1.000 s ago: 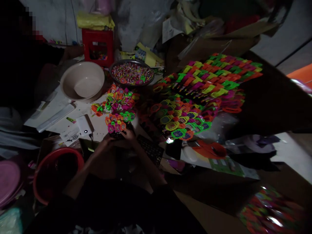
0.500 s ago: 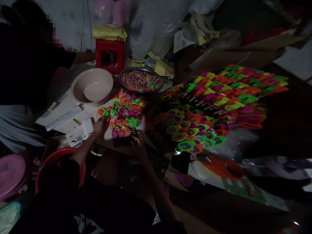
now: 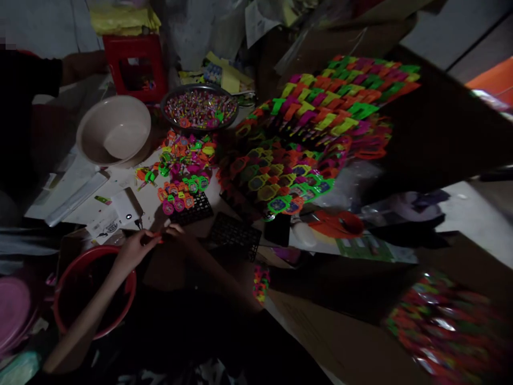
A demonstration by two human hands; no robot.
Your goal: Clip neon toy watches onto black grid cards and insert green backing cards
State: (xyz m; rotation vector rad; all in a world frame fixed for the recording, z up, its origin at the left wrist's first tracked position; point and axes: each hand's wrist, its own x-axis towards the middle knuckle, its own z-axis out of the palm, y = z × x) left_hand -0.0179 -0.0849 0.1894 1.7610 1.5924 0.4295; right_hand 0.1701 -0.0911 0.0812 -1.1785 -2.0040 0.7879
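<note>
In dim light my left hand (image 3: 134, 247) and my right hand (image 3: 177, 233) meet just in front of me, pinching a small orange toy piece (image 3: 158, 236) between them. Just beyond the hands lies a black grid tray (image 3: 196, 207) with a row of neon toy watches (image 3: 180, 193) set in its far end. A second black grid tray (image 3: 234, 233) lies to its right. Loose neon watch parts (image 3: 186, 155) are heaped behind the first tray.
A beige basin (image 3: 114, 128) and a metal bowl of small coloured bits (image 3: 199, 107) stand at the back. A big stack of neon watches (image 3: 316, 128) fills the right. A red bucket (image 3: 90, 289) sits at my left. Another person's arm (image 3: 80, 64) reaches in at the far left.
My left hand came back from the loose parts with an orange piece. My right hand left the grid tray, and both hands now meet nearer to me.
</note>
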